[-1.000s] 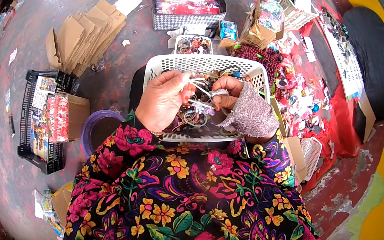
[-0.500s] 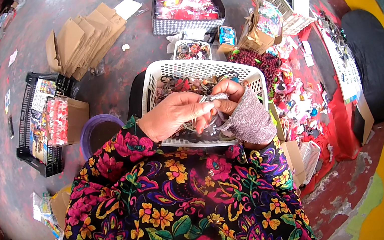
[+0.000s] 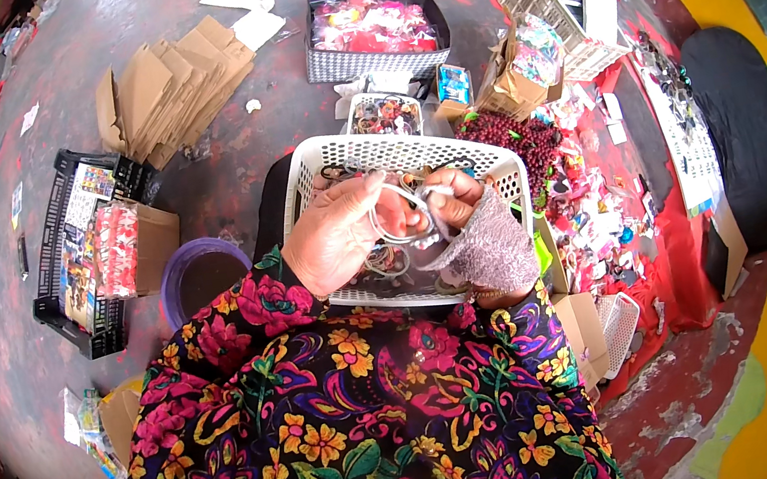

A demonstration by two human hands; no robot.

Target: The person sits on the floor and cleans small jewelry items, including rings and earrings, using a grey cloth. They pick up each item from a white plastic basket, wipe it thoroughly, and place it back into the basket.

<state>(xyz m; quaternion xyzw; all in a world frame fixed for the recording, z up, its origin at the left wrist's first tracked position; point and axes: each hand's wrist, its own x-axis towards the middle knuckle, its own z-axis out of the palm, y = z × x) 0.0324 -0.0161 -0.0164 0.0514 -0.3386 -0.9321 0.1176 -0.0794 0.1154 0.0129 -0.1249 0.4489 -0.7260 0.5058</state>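
A pale grey cord loop, perhaps a hair tie, is held between my two hands above a white perforated plastic basket. My left hand has its thumb raised and its curled fingers inside or behind the loop. On the other side, my right hand pinches the cord with thumb and fingers. A fuzzy mauve-grey knitted cover wraps the right wrist and part of that hand. Inside the basket below lie tangled cords and hair ties, partly hidden by my hands.
A purple bucket and a black crate stand left. Ahead are a small white basket, a checkered bin and flattened cardboard. Dark red beads and scattered trinkets lie right, beside a black seat.
My hands have drawn slightly apart, and the cord now shows as an opened loop between them. The left thumb has lifted. The basket appears slightly lower in view.
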